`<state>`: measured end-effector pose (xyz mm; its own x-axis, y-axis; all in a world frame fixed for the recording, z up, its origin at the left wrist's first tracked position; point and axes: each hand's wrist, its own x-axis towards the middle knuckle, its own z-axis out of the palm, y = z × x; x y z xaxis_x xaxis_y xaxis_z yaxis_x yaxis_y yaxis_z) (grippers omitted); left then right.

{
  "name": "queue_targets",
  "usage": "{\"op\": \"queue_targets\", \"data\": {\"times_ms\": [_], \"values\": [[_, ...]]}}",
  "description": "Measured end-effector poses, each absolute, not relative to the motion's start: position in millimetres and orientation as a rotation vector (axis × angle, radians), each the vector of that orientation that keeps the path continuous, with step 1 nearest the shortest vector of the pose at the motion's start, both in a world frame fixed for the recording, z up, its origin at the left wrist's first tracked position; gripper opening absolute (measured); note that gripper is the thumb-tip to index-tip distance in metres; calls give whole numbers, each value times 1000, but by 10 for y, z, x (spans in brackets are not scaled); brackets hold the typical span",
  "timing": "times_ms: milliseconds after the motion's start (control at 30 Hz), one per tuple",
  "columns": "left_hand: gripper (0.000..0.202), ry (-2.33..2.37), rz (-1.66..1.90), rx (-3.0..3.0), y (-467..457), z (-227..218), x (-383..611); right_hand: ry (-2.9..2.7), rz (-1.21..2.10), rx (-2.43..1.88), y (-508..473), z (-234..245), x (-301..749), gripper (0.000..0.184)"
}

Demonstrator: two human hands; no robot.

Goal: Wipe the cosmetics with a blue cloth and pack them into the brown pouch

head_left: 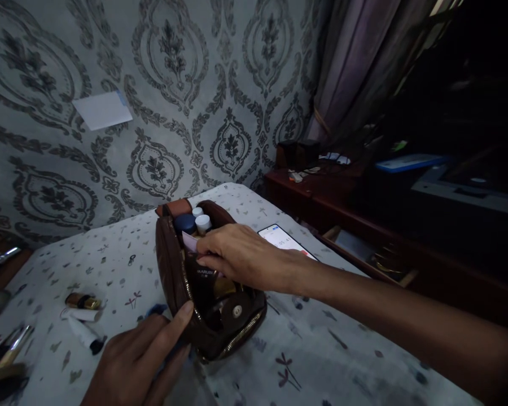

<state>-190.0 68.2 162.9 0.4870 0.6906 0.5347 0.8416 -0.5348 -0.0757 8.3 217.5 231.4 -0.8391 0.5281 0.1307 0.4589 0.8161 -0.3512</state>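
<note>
A brown zip pouch [171, 270] stands open on the patterned table cover, with small bottles [197, 221] and other cosmetics inside. My left hand [139, 355] grips the pouch's near edge, thumb on the rim. My right hand [237, 254] reaches over the opening, its fingers closed on a pale pink flat item [189, 242] at the pouch's mouth.
A lit phone [279, 238] lies just behind my right wrist. Several small tubes and a gold-capped item [82, 316] lie at the left, with brushes [8, 349] at the table's left edge. A dark wooden cabinet [322, 203] stands to the right. The wallpapered wall is behind.
</note>
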Motion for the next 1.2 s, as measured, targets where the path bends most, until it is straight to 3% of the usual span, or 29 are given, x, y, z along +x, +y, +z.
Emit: {"op": "queue_targets", "data": {"times_ms": [133,267,1000,1200], "values": [[56,-1294,-641,-2418,660,1633,-1902,-2701,386,-702,2157,2315,96,11],[55,-1303,-643,-2411,664,1635,-1894,-2630,273,-678,2158,2291,27,19],[44,-1273,-709,-2438,686,1738,-1832,-2600,362,-764,2162,2218,-95,13],[43,-1325,-678,-2443,663,1714,-1820,-2443,284,-652,2051,2134,-29,21]]}}
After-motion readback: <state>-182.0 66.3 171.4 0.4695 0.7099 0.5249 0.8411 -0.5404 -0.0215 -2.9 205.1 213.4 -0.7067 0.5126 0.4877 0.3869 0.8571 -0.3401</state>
